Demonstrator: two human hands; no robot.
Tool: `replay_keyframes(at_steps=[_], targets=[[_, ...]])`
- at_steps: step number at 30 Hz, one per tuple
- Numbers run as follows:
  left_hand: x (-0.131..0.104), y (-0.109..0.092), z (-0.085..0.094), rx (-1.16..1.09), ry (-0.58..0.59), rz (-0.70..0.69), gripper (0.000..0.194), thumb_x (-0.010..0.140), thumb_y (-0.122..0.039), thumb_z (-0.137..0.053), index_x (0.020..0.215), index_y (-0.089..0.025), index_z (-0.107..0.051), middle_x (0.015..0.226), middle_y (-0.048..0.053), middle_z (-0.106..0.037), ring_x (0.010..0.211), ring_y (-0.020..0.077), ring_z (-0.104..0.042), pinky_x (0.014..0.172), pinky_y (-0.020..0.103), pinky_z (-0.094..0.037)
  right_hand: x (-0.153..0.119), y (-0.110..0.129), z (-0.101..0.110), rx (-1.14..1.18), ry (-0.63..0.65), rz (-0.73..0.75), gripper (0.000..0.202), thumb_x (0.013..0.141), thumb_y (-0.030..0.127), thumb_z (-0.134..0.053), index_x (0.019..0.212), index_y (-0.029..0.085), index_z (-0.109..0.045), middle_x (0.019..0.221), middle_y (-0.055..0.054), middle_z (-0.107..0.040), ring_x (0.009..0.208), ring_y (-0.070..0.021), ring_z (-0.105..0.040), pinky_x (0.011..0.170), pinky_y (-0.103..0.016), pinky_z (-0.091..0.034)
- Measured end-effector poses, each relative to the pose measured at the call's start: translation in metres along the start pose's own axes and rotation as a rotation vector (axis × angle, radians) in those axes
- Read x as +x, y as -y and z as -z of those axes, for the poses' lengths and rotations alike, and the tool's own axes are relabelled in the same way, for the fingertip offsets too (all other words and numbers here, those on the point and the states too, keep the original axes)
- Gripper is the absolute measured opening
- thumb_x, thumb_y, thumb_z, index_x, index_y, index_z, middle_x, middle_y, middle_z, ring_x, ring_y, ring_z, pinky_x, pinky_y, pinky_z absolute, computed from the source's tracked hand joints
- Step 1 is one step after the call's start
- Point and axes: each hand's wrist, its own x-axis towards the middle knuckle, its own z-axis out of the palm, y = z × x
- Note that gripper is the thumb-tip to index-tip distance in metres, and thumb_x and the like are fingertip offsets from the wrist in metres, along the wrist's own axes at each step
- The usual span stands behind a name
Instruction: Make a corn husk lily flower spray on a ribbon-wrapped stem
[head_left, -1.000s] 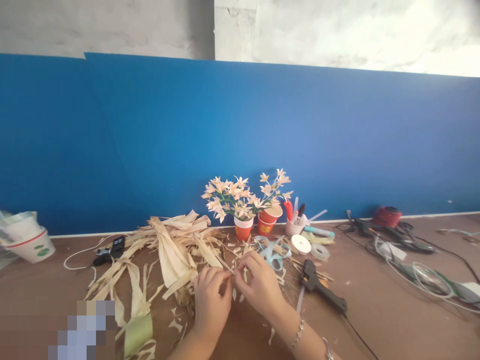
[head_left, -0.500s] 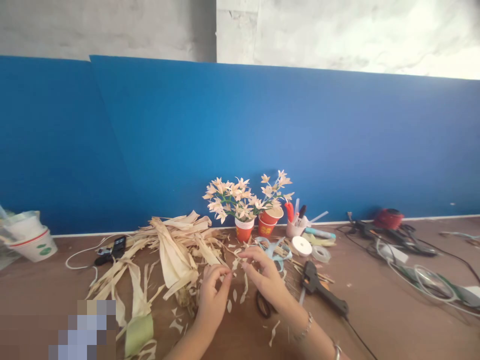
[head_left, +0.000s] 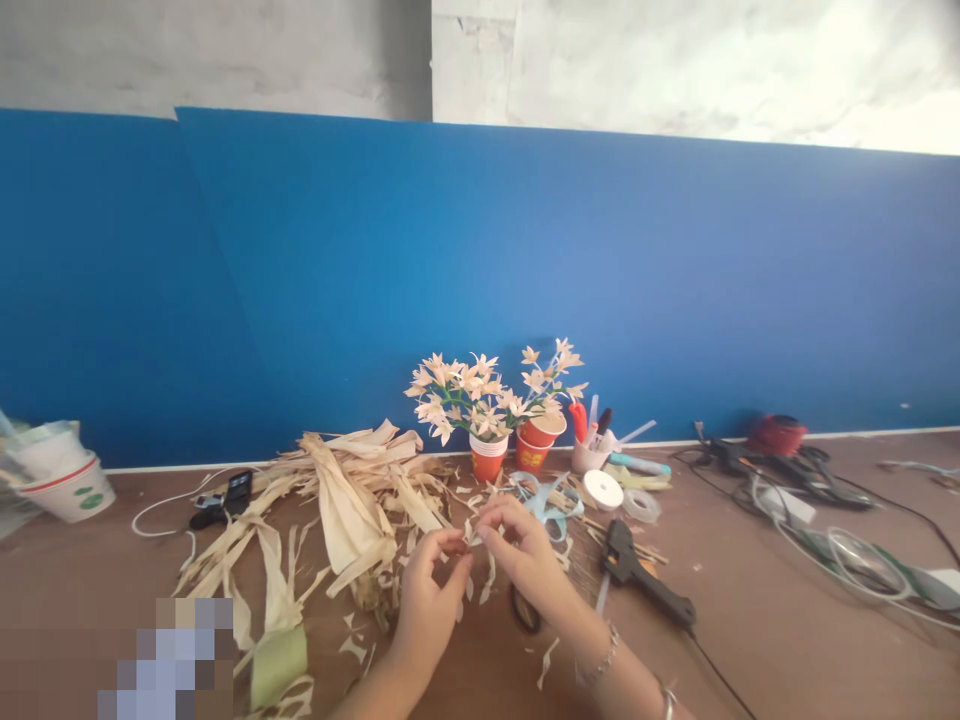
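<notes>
My left hand (head_left: 436,588) and my right hand (head_left: 527,562) meet over the middle of the table, fingertips almost touching. Between them is a small pale husk petal (head_left: 472,533), pinched by the thumb and fingers of both hands; its exact shape is partly hidden. Dried corn husks (head_left: 351,515) lie heaped beside my left hand. Loose petal cuttings are scattered under the hands. Dark-handled scissors (head_left: 525,612) lie partly covered by my right wrist. Behind the hands, pale husk flowers on green stems (head_left: 466,392) stand in red paper cups (head_left: 488,464).
A black glue gun (head_left: 646,577) with a cord rests to the right. Near it are a white ribbon roll (head_left: 603,489), clear tape (head_left: 642,506) and a cup of pens (head_left: 589,456). Cables tangle at far right. A white bucket (head_left: 71,492) stands at far left.
My right hand has come slightly down and left, closing its fingers. The hands are nearer each other, and a pale petal now shows between their fingertips.
</notes>
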Motion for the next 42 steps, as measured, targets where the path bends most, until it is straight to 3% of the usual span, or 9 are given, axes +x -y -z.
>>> replay_keyframes(at_steps=[9,20,31,42], targets=[[-0.002,0.0,0.0,0.097,-0.022,-0.042,0.012,0.08,-0.028,-0.055,0.077,-0.019,-0.062,0.074,0.003,-0.064,0.072,0.0191,-0.061,0.067,0.031,-0.05,-0.002,0.006,-0.002,0.014,0.035,0.015,0.013,0.081,0.024,-0.057,0.069,0.02,-0.061,0.082,-0.004,-0.06,0.083,-0.018,-0.057,0.077,-0.033,-0.046],[-0.001,-0.005,0.003,0.144,-0.049,-0.084,0.011,0.079,-0.023,-0.053,0.072,-0.02,-0.061,0.071,0.002,-0.062,0.07,0.0187,-0.06,0.066,0.031,-0.048,-0.002,0.006,-0.003,0.011,0.056,-0.022,0.011,0.08,0.024,-0.057,0.071,0.02,-0.062,0.085,-0.004,-0.061,0.083,-0.0178,-0.058,0.069,-0.028,-0.046],[-0.002,-0.003,0.003,0.12,-0.042,-0.059,0.009,0.078,-0.021,-0.054,0.072,-0.019,-0.06,0.07,0.001,-0.061,0.068,0.0175,-0.059,0.064,0.029,-0.047,-0.001,0.013,-0.002,0.066,0.071,-0.016,0.011,0.079,0.023,-0.058,0.069,0.02,-0.063,0.084,-0.004,-0.061,0.083,-0.0179,-0.058,0.076,-0.031,-0.045],[-0.001,-0.003,0.004,0.142,-0.059,-0.064,0.014,0.08,-0.026,-0.056,0.069,-0.019,-0.06,0.069,0.001,-0.06,0.069,0.0174,-0.058,0.066,0.029,-0.045,-0.005,0.007,-0.007,0.079,0.199,-0.212,0.02,0.075,0.027,-0.061,0.06,0.016,-0.054,0.085,-0.004,-0.058,0.077,-0.0161,-0.055,0.065,-0.025,-0.042]])
